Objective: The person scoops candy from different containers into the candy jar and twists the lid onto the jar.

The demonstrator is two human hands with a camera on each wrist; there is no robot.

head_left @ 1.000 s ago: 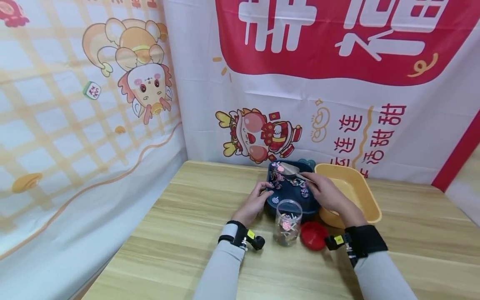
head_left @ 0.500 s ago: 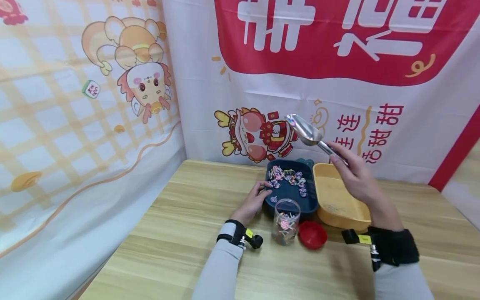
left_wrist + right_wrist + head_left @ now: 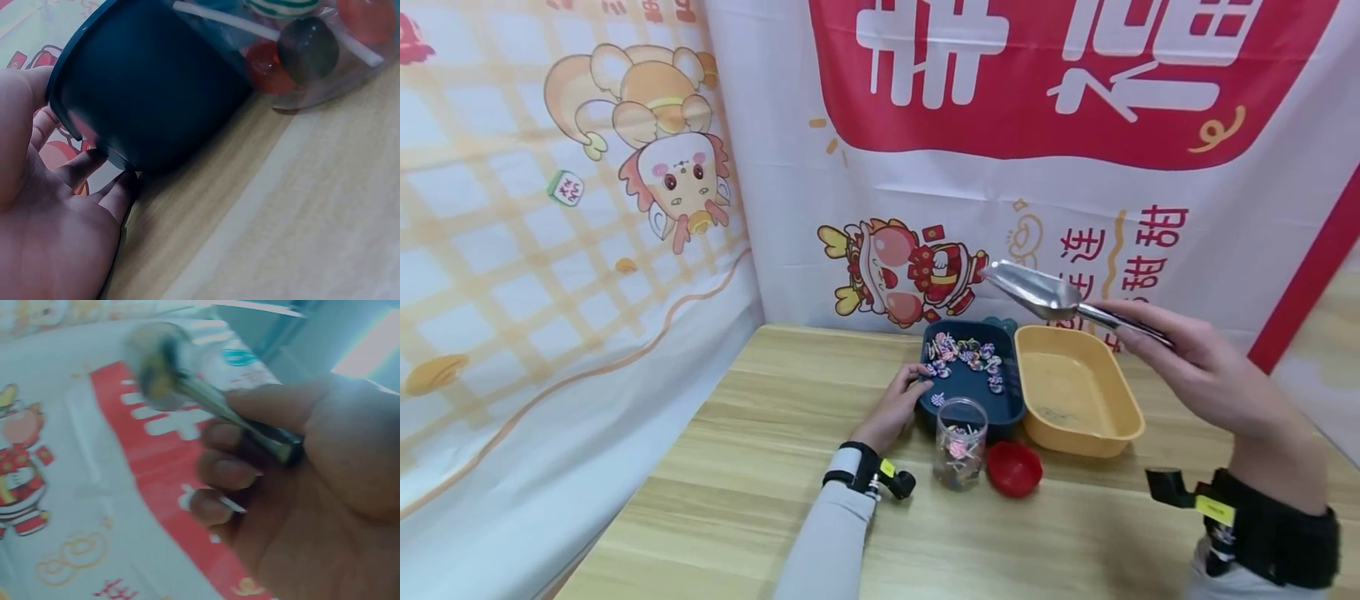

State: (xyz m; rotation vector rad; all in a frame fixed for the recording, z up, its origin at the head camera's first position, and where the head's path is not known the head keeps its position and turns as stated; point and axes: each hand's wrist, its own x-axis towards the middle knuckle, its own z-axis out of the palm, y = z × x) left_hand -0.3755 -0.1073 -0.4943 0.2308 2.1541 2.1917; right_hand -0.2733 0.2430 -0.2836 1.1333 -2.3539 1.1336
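My right hand [image 3: 1217,371] holds a metal scoop [image 3: 1037,292] by its handle, raised above the yellow tub and pointing left. Whether anything lies in the scoop I cannot tell; it is blurred in the right wrist view. My left hand [image 3: 891,408] grips the left edge of a dark blue tub [image 3: 970,392], with fingers against its outer wall [image 3: 150,81] in the left wrist view. Several small lollipops [image 3: 976,357] lie in the blue tub, mostly toward its back. In front of it stands a clear jar [image 3: 961,442], lidless, with lollipops inside.
A yellow tub [image 3: 1078,387] touches the blue tub's right side. A red lid [image 3: 1014,469] lies on the wooden table [image 3: 760,467], right of the jar. Printed cloth [image 3: 775,167] hangs behind and to the left of the table.
My right hand has lifted the scoop out of the blue tub and moved it up and right, then lowered it slightly. The left hand has stayed at the tub's edge.
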